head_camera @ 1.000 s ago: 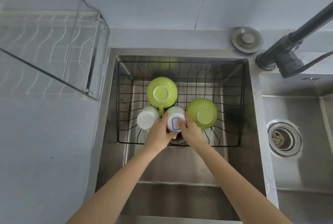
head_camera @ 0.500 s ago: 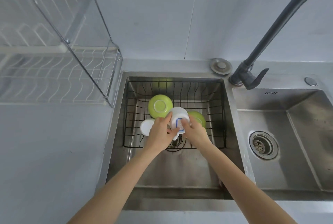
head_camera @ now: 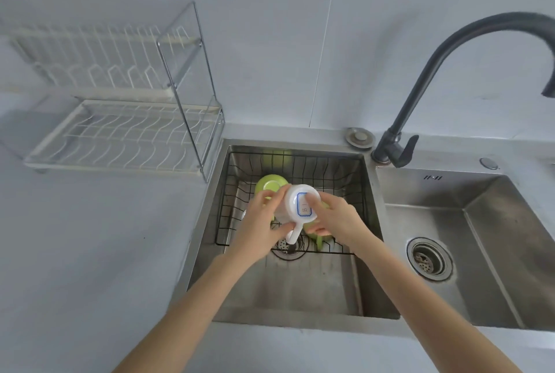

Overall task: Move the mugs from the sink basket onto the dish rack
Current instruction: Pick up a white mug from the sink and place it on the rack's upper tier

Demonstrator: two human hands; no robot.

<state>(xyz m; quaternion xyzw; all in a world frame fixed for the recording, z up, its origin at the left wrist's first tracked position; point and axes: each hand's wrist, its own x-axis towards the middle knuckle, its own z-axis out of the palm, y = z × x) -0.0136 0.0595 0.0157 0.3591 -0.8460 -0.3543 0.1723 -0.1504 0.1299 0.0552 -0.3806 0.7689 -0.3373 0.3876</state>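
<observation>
Both hands hold a white mug (head_camera: 295,204) upside down above the sink basket (head_camera: 345,174), its base with a blue-bordered label turned up and its handle pointing toward the person. The left hand (head_camera: 261,222) grips its left side, the right hand (head_camera: 336,219) its right. A green mug (head_camera: 268,185) sits inverted in the basket behind the left hand. The dish rack (head_camera: 120,132) stands on the surface (head_camera: 90,252) left of the sink, with a dark faucet (head_camera: 420,87) to the right.
</observation>
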